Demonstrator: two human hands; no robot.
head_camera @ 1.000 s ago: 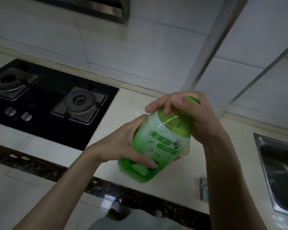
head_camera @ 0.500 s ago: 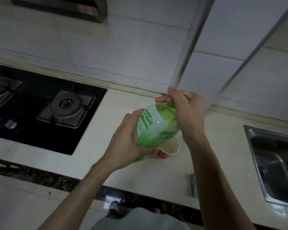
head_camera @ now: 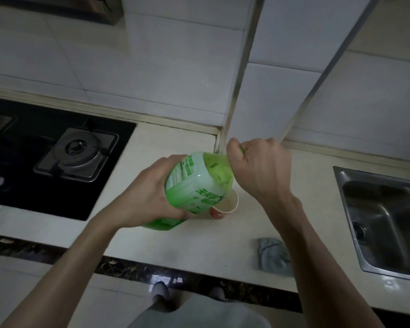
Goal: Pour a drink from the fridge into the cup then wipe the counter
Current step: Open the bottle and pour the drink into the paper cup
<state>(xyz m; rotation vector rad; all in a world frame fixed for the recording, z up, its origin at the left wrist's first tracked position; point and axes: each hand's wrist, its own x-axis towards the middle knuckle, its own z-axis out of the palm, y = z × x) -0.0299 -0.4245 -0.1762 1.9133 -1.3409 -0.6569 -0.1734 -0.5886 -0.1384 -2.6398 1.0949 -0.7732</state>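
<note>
One green bottle [head_camera: 194, 185] is held tilted beside one cup [head_camera: 226, 205] on the worktop [head_camera: 175, 247], its body clasped by fingers of the left hand [head_camera: 147, 192], its top by those of the right hand [head_camera: 260, 171]. One cloth [head_camera: 272, 256] is seen nearby.

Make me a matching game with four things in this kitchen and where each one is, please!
Things
1. green bottle
2. cup
3. grey cloth
4. burner

Places
A. on the black stove, at the left
B. lying on the counter near its front edge, by the sink
C. tilted, held by the left hand and the right hand
D. standing on the counter, partly hidden by the green bottle

Pairs: 1-C, 2-D, 3-B, 4-A
</note>
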